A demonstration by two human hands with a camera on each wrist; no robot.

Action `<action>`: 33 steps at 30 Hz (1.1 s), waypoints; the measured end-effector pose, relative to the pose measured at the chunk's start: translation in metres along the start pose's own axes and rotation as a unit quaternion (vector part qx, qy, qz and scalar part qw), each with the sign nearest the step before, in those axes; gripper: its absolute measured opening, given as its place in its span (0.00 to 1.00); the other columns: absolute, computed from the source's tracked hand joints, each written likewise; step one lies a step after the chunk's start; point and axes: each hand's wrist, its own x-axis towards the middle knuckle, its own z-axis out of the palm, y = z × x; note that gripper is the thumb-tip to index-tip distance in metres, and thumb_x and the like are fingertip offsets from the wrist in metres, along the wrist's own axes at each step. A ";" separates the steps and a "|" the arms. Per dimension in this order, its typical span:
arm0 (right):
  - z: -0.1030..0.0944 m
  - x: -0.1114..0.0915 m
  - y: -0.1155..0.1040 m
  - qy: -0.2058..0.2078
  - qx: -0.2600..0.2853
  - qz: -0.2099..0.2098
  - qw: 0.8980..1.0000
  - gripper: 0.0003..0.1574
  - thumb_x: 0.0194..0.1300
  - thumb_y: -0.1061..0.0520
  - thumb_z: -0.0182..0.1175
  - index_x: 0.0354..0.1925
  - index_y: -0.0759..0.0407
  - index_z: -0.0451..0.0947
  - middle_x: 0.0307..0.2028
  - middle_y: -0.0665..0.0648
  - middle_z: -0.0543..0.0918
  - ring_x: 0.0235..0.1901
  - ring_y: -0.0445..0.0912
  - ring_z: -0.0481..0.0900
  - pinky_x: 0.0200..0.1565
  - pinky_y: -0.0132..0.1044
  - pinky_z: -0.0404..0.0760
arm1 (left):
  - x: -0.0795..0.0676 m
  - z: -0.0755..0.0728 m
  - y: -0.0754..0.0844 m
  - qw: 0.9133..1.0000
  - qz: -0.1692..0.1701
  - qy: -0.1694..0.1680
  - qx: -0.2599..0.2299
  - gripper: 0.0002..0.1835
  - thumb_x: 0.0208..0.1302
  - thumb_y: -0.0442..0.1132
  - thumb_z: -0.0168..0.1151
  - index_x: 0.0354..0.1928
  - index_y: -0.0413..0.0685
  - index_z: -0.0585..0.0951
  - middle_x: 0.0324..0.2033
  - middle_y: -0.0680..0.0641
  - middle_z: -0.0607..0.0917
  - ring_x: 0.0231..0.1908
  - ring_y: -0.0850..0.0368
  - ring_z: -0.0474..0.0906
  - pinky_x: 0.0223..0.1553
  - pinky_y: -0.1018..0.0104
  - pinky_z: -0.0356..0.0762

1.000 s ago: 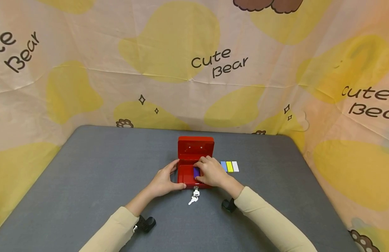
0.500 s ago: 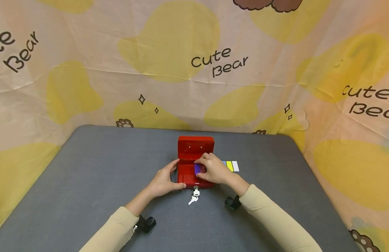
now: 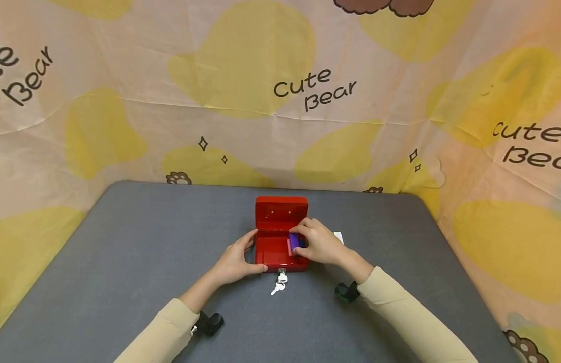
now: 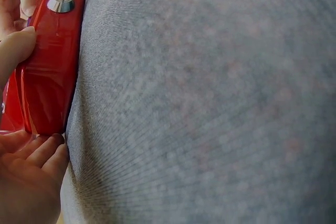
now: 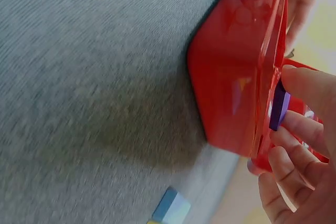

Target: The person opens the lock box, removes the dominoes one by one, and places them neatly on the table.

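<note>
A red metal cash box stands on the table with its lid raised at the back. Keys hang from the lock on its front. My left hand holds the box at its left side, the thumb over the front rim and the fingers against the side wall. Over the right part of the box, my right hand pinches a purple block between thumb and fingers. A pink block shows inside the box, beside and partly behind the purple one.
Right of the box, a white block shows past my right hand, which mostly covers its neighbours. A blue block lies there on the table in the right wrist view. A printed cloth stands behind the grey table.
My right hand has moved to the right with the purple block, uncovering the pink one. It now hides more of the blocks outside the box. My left hand stays put.
</note>
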 end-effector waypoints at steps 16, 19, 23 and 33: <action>-0.019 -0.019 0.029 0.011 0.003 0.026 1.000 0.26 0.50 0.53 0.69 0.49 0.57 0.79 0.42 0.56 0.77 0.41 0.46 0.73 0.41 0.36 0.79 | 0.001 0.001 0.000 1.000 0.004 0.003 0.003 0.49 0.41 0.47 0.74 0.67 0.46 0.61 0.63 0.41 0.67 0.58 0.44 0.71 0.52 0.53 0.74; -0.022 -0.023 0.034 0.005 0.007 0.041 0.999 0.26 0.51 0.53 0.68 0.50 0.56 0.78 0.43 0.55 0.77 0.43 0.46 0.72 0.42 0.37 0.79 | 0.000 0.001 0.000 1.000 0.006 0.005 0.004 0.49 0.41 0.47 0.74 0.66 0.45 0.62 0.63 0.41 0.68 0.58 0.43 0.71 0.52 0.53 0.75; -0.024 -0.026 0.039 0.007 0.013 0.047 0.999 0.26 0.51 0.54 0.68 0.50 0.56 0.78 0.43 0.55 0.77 0.43 0.46 0.72 0.43 0.38 0.79 | 0.000 0.001 0.000 1.000 0.003 0.006 0.004 0.49 0.41 0.47 0.75 0.66 0.46 0.62 0.63 0.41 0.68 0.58 0.44 0.71 0.52 0.53 0.75; -0.026 -0.039 0.055 0.018 0.020 0.036 0.999 0.26 0.51 0.56 0.68 0.50 0.60 0.77 0.43 0.56 0.78 0.43 0.49 0.74 0.46 0.44 0.77 | 0.000 0.000 0.001 1.000 -0.001 0.002 0.000 0.49 0.41 0.47 0.74 0.67 0.47 0.62 0.63 0.42 0.67 0.58 0.45 0.71 0.52 0.53 0.74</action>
